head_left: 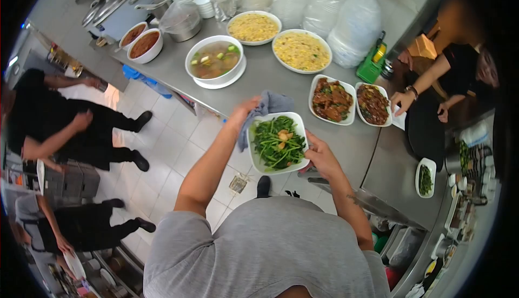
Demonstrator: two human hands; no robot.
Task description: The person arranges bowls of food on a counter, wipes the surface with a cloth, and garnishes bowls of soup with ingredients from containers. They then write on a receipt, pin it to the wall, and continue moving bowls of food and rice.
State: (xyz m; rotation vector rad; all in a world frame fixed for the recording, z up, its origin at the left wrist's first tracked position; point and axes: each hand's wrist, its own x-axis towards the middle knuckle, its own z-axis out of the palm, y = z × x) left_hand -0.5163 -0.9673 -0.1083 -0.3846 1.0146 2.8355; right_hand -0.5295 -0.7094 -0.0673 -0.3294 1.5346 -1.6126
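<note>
A square white dish [252,157] of stir-fried green vegetables with garlic [279,141] is held in front of my body, just off the counter's front edge. My right hand [323,158] grips its right side, the thumb near the rim. At the upper left corner of the dish, my left hand [244,113] holds a grey-blue cloth [275,103], which hangs down along the rim. The fingers of that hand are partly hidden by the cloth. To the right on the counter sit two square white dishes of dark sauced meat [331,99] [373,104].
On the steel counter [216,94] stand a soup bowl [215,58], two yellow rice plates [253,28] [301,51], red sauce bowls [145,45] and stacked plastic containers [354,28]. A co-worker's hand [403,102] reaches toward the meat dish. Two people [59,119] [75,225] stand left.
</note>
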